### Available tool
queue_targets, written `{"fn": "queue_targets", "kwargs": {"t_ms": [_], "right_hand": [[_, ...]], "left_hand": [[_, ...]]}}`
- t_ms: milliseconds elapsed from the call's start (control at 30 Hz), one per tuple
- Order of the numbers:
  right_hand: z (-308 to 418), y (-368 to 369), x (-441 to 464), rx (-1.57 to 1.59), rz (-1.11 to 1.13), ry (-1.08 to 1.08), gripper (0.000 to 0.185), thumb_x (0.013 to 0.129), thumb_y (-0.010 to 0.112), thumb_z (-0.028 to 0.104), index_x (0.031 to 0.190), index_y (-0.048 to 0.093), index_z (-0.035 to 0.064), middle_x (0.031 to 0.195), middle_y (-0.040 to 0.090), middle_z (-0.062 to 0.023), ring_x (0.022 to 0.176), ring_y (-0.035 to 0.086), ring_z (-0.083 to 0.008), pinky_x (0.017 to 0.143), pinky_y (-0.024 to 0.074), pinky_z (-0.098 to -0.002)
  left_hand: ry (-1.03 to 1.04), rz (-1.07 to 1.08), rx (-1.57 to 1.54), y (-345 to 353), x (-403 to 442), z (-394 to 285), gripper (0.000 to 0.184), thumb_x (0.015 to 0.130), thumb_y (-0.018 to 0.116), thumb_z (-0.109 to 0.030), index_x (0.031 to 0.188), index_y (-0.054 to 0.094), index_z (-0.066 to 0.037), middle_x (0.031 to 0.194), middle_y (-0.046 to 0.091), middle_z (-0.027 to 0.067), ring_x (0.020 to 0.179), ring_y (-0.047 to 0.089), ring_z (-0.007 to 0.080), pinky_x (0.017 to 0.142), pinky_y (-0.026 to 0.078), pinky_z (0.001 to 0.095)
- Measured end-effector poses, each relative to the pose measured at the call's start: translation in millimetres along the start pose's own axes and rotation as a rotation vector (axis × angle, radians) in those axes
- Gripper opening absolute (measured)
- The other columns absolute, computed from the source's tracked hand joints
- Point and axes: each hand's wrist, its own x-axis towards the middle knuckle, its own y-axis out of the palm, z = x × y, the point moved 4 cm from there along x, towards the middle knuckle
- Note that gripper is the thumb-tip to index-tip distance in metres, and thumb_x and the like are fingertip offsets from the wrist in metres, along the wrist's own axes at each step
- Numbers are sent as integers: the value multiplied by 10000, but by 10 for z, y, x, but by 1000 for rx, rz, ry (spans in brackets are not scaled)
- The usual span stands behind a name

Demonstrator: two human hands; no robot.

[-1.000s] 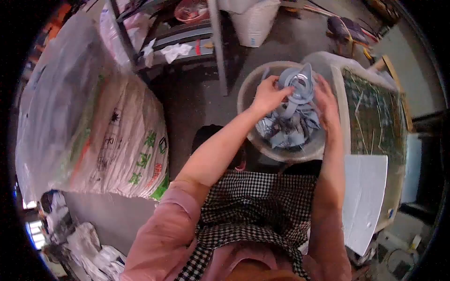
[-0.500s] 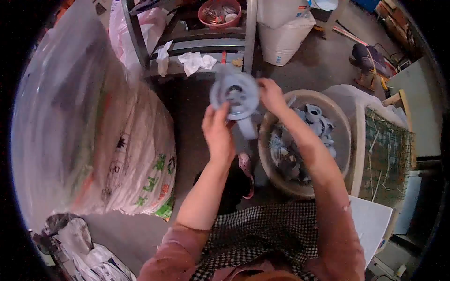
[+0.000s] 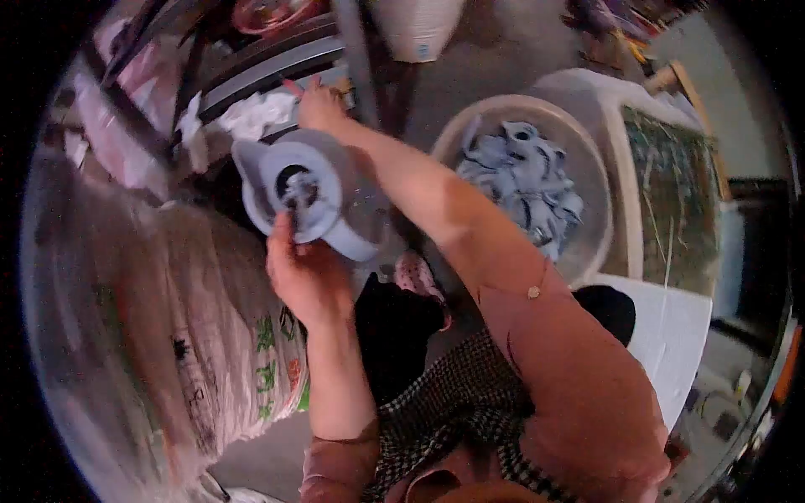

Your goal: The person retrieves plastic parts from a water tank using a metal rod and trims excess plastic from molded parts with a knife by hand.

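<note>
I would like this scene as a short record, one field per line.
Left hand: grips a grey-blue plastic jug-shaped part with spout and handle
Right hand: at the grey metal rack, near a thin red object; contact unclear
Round beige plastic tub: holds grey-blue plastic pieces
Large whitish woven sack with green print: picture's left

The grey floor [image 3: 495,54] bears a round tub [image 3: 594,168] and a woven sack [image 3: 226,327]

A large, bulging, whitish woven plastic sack [image 3: 226,327] stands at the left, its print in 3 colours: green, red and black. A pale upright sack [image 3: 417,29] is cut off at the top edge. At the right, a flat white board [image 3: 675,335] lies beside a pale-framed green mesh panel [image 3: 671,189].
</note>
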Motion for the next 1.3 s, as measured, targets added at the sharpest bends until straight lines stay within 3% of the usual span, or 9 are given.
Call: {"fn": "queue_targets", "kwargs": {"t_ms": [67, 133, 233, 433, 700, 867, 1067, 1233, 1300], "right_hand": [[-152, -295, -235, 55, -89, 85, 411, 855, 433, 352, 975, 541, -26, 760, 582, -209, 802, 586, -367, 705, 458, -430], [-316, -781, -644, 464, 392, 229, 538, 850, 415, 482, 1012, 519, -19, 797, 581, -179, 868, 571, -294, 733, 434, -374], [-469, -1770, -1403, 736, 255, 548, 305, 862, 474, 262, 1041, 516, 19, 683, 477, -39, 605, 447, -153, 567, 360, -259], [-639, -3275, -2127, 828, 109, 244, 170, 896, 455, 229, 936, 445, 64, 718, 496, -5, 611, 473, -111, 535, 375, -234], [-753, -3966, -2613, 1398, 44, 409, 399, 842, 535, 368, 1046, 527, 25, 862, 576, -37, 656, 511, -116, 606, 400, -229], [-1268, -4105, -2876, 1005, 44, 366, 382, 778, 611, 292, 1033, 562, 12, 850, 593, -30, 709, 549, -92, 602, 417, -218], [-1204, -4496, -2863, 1216, -127, 149, 78, 836, 528, 97, 779, 478, 77, 684, 448, 14, 587, 456, -70, 520, 369, -212], [-1469, -4670, -2915, 1034, -275, 213, 355, 843, 501, 250, 1083, 511, -11, 927, 519, -35, 858, 475, -127, 761, 345, -242], [-1387, -4590, -2867, 1074, -386, 352, 374, 818, 518, 304, 1064, 527, 22, 867, 535, -9, 719, 482, -95, 593, 350, -225]], "left_hand": [[-44, 64, -4, 37, 24, 26, 277, 854, 490, -183, 1055, 506, 6, 1059, 550, 113, 997, 511, 197, 891, 382, 350], [-106, 85, -17, 194, -67, 59, 282, 859, 487, -199, 1060, 503, -2, 1064, 547, 109, 1000, 507, 199, 888, 382, 349], [-214, 132, 100, 288, -157, 246, 356, 848, 497, -331, 1071, 499, -53, 1038, 556, 68, 923, 534, 212, 827, 419, 355], [-347, 336, 177, 753, -677, 714, 395, 829, 494, -399, 1049, 480, -71, 890, 551, 70, 703, 539, 184, 502, 473, 295], [-225, 759, 627, 1027, -1331, 1361, 349, 838, 539, -320, 973, 543, 1, 875, 560, 49, 800, 522, 135, 679, 430, 255], [-190, 746, 766, 869, -1707, 1497, 399, 849, 511, -402, 898, 542, -7, 909, 543, 48, 762, 504, 124, 674, 429, 262], [-745, 830, 1498, -865, -2058, 2498, 471, 906, 317, -409, 838, 567, -15, 787, 561, 84, 655, 517, 205, 713, 414, 328], [-740, 1244, 1989, -1773, -2697, 3215, 452, 896, 338, -399, 846, 574, -17, 797, 569, 95, 668, 527, 220, 708, 421, 338], [-711, 1240, 2022, -1806, -2655, 3384, 444, 892, 347, -395, 848, 577, -17, 801, 572, 99, 674, 531, 225, 706, 423, 342]]}}
